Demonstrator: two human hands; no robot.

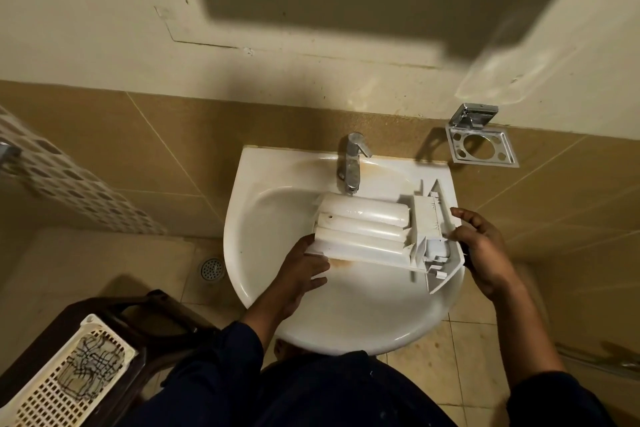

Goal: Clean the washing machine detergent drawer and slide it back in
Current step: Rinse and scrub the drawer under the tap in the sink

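Holds the white detergent drawer (367, 229) in both hands over the bowl of the sink (263, 218), at the centre of the frame, lying crosswise just below the spout of the chrome tap (350, 163). Grips its left end with the left hand (304, 270), thumb on top and fingers reaching beneath the near edge. Clamps the right hand (481, 246) round the front panel at the right end, fingers curled over the far edge and thumb pressed against the near side. Presents the drawer with three long rounded ridges facing up, ribbed plastic parts beside the panel, above a rusty orange stain on the sink's near slope. Faces a beige tiled wall with a chrome holder (481, 146) fixed at the upper right, well apart from the tap. Stands next to a dark stool (145, 308) at the lower left carrying a cream lattice basket (69, 374), with a round floor drain (212, 270) just left of the sink. Wears dark blue sleeves at the bottom of the frame.
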